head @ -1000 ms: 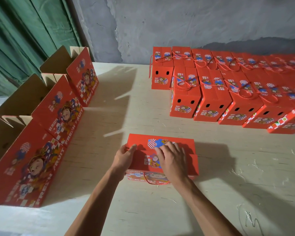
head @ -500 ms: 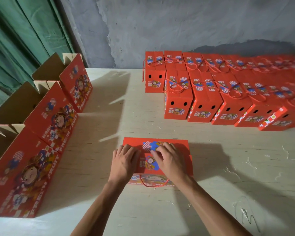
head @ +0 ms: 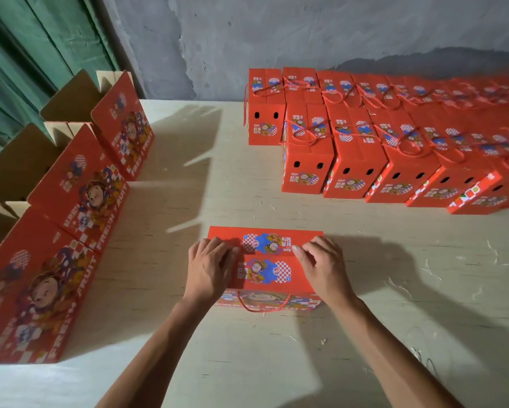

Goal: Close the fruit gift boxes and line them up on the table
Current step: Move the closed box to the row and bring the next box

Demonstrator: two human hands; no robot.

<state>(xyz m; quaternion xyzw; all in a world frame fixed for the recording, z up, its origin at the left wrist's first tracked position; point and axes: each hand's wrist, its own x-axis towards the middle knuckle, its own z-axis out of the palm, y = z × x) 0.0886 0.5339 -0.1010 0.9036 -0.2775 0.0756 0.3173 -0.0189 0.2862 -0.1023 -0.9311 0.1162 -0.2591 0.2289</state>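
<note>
The box [head: 265, 260] being closed stands on the table [head: 247, 363], well in front of the rows [head: 379, 148] of finished boxes and to the right of the open boxes [head: 79, 195]. Its two lid flaps are seen laid flat, meeting along a seam across the top. The left hand [head: 207, 269] is laid on the left end of the lid with fingers nearly straight, pressing and gripping nothing. The right hand [head: 325, 267] is set on the right end, its fingers curled with the tips pressed at the seam; whether a tab is being pinched there cannot be told.

The closing is judged almost done, with only the seating of the flaps left. Several faults could follow from here. If the pressure is taken off before the flaps are locked, they could spring up again. If the lid is pressed too hard near the middle, the card could be creased or pushed inward. The cord [head: 263, 306] hangs down the near face of the box; if it is left there, it could be trapped under the box when it is slid toward the rows. Since the rows are packed tightly, a careless push could knock a neighbour askew and spoil the line
</note>
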